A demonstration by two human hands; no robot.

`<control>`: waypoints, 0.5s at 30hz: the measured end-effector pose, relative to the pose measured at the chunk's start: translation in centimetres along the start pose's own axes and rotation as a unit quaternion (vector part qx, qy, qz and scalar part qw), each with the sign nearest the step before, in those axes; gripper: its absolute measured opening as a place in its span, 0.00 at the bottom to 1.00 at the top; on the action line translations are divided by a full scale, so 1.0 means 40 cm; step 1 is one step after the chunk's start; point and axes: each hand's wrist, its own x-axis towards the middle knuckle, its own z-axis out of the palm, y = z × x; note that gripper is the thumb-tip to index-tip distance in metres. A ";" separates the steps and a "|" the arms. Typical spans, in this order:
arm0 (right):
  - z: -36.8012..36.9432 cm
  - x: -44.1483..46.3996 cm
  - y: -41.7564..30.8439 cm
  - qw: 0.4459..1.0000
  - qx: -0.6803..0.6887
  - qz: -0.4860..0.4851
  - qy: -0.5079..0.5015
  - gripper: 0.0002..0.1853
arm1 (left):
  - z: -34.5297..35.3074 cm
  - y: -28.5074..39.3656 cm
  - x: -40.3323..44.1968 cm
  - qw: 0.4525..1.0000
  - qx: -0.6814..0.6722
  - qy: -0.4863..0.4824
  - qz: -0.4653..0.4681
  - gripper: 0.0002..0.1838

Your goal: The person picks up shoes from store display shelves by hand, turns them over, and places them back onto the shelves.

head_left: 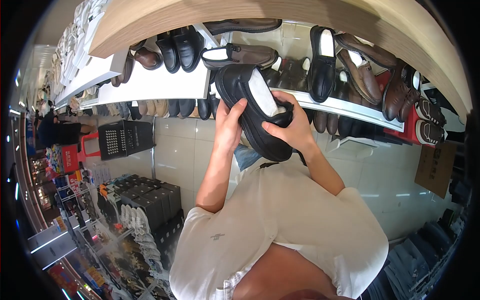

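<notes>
A black leather shoe (257, 127) with white stuffing in its opening is held up in front of my chest, tilted. My left hand (230, 122) grips its side, thumb along the upper and fingers out of sight behind. Around the other side wraps my right hand (296, 127), its thumb near the shoe's opening. Whether a second shoe lies under this one, I cannot tell. Just beyond, a grey-brown lace-up shoe (250, 54) sits on the white shelf (175, 82), and a black loafer (322, 65) stands to its right.
A wooden shelf edge (240, 15) curves overhead. Brown shoes (360, 75) line the shelf at right, by dark sneakers (429, 120) on a red box. Leftward are a black perforated crate (125, 140), stacked dark boxes (150, 195) and a person (60, 131). A cardboard box (435, 170) stands at right.
</notes>
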 end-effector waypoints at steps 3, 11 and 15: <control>-0.001 0.002 0.011 1.000 0.006 0.000 0.002 0.40 | 0.001 -0.011 0.008 1.000 -0.010 0.010 -0.006 0.22; -0.007 0.003 0.005 1.000 0.013 0.007 0.007 0.40 | 0.020 -0.003 0.016 0.999 0.037 0.027 -0.007 0.22; -0.006 0.005 0.001 0.998 0.050 0.000 0.025 0.40 | 0.031 -0.003 0.009 0.999 0.033 0.012 -0.026 0.25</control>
